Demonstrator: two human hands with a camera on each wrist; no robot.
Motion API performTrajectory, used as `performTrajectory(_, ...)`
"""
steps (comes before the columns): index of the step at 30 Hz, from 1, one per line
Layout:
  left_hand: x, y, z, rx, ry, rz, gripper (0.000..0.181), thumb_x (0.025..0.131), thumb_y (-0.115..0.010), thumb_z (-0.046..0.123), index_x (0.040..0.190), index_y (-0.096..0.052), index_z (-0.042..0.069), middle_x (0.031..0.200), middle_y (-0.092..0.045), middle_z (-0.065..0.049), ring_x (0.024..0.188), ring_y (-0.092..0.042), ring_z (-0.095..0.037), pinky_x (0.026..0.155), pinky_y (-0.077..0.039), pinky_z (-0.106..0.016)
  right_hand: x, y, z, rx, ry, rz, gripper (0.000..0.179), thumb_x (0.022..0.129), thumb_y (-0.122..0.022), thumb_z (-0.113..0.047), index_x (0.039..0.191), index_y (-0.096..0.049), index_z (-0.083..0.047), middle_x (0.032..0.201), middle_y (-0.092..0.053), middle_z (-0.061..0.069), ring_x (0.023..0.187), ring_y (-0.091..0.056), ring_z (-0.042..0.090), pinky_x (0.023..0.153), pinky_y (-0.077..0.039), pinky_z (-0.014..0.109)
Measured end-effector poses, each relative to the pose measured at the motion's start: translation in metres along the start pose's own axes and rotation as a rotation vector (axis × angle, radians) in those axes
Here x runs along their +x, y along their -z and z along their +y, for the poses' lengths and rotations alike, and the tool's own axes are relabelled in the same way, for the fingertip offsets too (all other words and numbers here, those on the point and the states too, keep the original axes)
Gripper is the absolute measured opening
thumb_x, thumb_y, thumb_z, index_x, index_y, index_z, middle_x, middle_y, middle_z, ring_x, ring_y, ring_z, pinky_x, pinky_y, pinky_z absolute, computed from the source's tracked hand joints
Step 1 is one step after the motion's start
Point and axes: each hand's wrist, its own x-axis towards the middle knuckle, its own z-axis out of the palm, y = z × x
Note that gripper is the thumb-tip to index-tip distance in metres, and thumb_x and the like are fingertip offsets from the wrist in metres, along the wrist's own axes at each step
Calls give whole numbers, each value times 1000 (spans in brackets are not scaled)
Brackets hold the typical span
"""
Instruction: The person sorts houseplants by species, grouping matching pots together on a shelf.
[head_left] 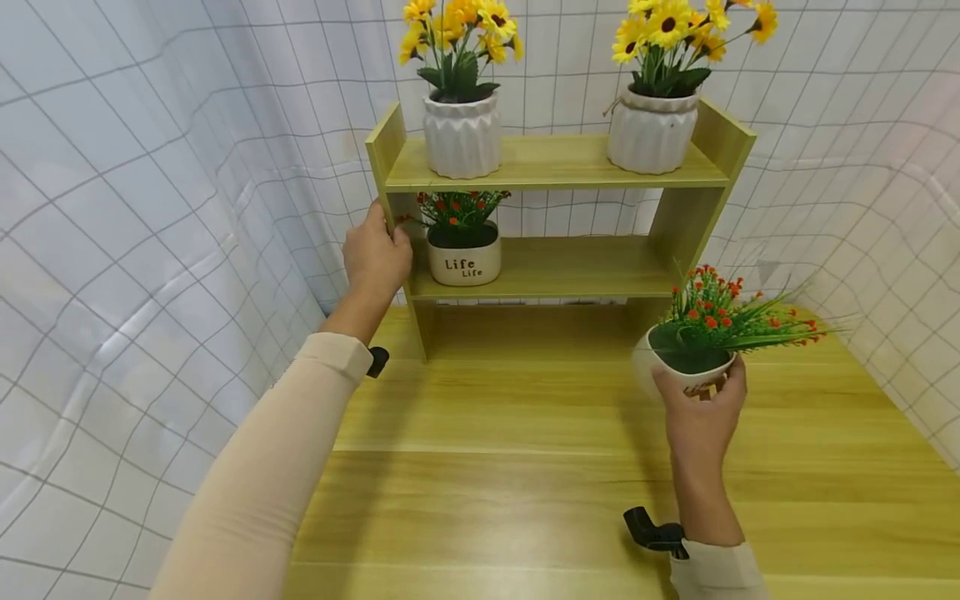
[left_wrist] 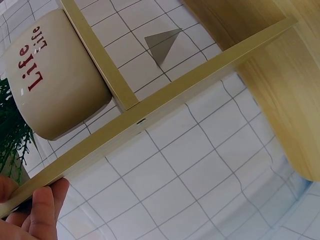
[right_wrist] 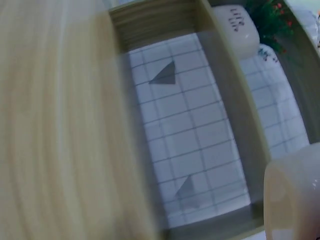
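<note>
My left hand [head_left: 377,258] grips the left side panel of a small wooden shelf [head_left: 570,265]; the left wrist view has its thumb and fingers [left_wrist: 44,212] on either side of the panel edge. Beside that hand, on the middle tier, sits a white "Life" flowerpot [head_left: 465,265] with red flowers. In front of the shelf's right end, my right hand [head_left: 701,421] holds a similar potted plant [head_left: 693,354] tilted above the table. The right wrist view catches only this pot's pale body [right_wrist: 300,192] at the edge, without the fingers.
On the shelf's top tier stand two ribbed white pots of yellow flowers, a left one [head_left: 462,137] and a right one [head_left: 652,133]. The wooden table [head_left: 480,500] carries the shelf. White grid-patterned curtain [head_left: 135,208] surrounds it at the back and sides.
</note>
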Motion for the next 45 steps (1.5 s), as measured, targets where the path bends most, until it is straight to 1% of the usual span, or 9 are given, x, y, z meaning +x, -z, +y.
performTrajectory(5, 1, 1, 0, -5, 3, -8, 29, 102, -47, 19, 128, -54, 8, 117, -68, -19, 110, -62, -42, 89, -49, -53, 6, -18, -14, 11, 76, -108, 94, 78, -85, -18, 153, -30, -31, 153, -29, -3, 134, -34, 20, 109, -35, 41)
performTrajectory(10, 1, 0, 0, -11, -4, -4, 28, 101, -48, 19, 126, -55, 8, 116, -68, -19, 109, -62, -42, 88, -49, -52, 16, -36, -21, -2, 115, -153, 95, 78, -85, -19, 155, -29, -26, 155, -27, -2, 138, -30, 20, 115, -27, 41)
performTrajectory(13, 0, -1, -1, -12, -9, 3, 27, 101, -48, 19, 124, -56, 8, 114, -69, -19, 107, -63, -42, 86, -50, -52, 23, -45, -26, -27, 120, -174, 98, 78, -85, -23, 156, -25, -25, 156, -24, -2, 140, -28, 19, 114, -28, 39)
performTrajectory(17, 0, -1, -1, -10, -7, 4, 27, 101, -48, 19, 125, -55, 8, 115, -68, -19, 108, -63, -42, 87, -50, -52, 33, -57, -30, -47, 128, -201, 100, 79, -85, -27, 157, -22, -25, 155, -25, -2, 137, -33, 16, 110, -35, 38)
performTrajectory(22, 0, 0, 0, -4, -5, -1, 28, 101, -48, 19, 125, -55, 7, 115, -68, -20, 108, -62, -42, 87, -50, -52, 45, -72, -30, -97, 172, -207, 101, 78, -84, -35, 157, -22, -23, 152, -30, 1, 131, -39, 16, 105, -40, 39)
performTrajectory(27, -1, 1, -1, -2, -12, 10, 27, 101, -48, 19, 124, -55, 7, 114, -68, -20, 107, -63, -43, 86, -50, -53, 56, -85, -30, -140, 182, -201, 104, 77, -83, -41, 158, -21, -19, 153, -30, 4, 132, -38, 17, 107, -38, 39)
performTrajectory(34, -2, -1, 0, -15, -21, 7, 27, 101, -48, 18, 125, -55, 7, 113, -68, -21, 105, -63, -43, 85, -50, -53, 71, -92, -29, -163, 183, -182, 104, 76, -83, -45, 157, -24, -18, 151, -34, 3, 130, -40, 19, 107, -37, 36)
performTrajectory(41, -1, 0, 1, -6, -10, 4, 28, 101, -48, 19, 126, -55, 8, 115, -68, -20, 107, -63, -43, 87, -50, -53, 81, -103, -33, -258, 170, -186, 108, 77, -81, -51, 157, -20, -12, 153, -29, 11, 133, -36, 25, 110, -34, 38)
performTrajectory(45, -2, -1, 1, 1, -5, 7, 27, 101, -49, 19, 125, -55, 7, 115, -68, -20, 108, -62, -43, 88, -49, -53, 83, -111, -31, -301, 194, -164, 108, 78, -80, -53, 157, -19, -11, 153, -27, 14, 134, -35, 27, 110, -33, 40)
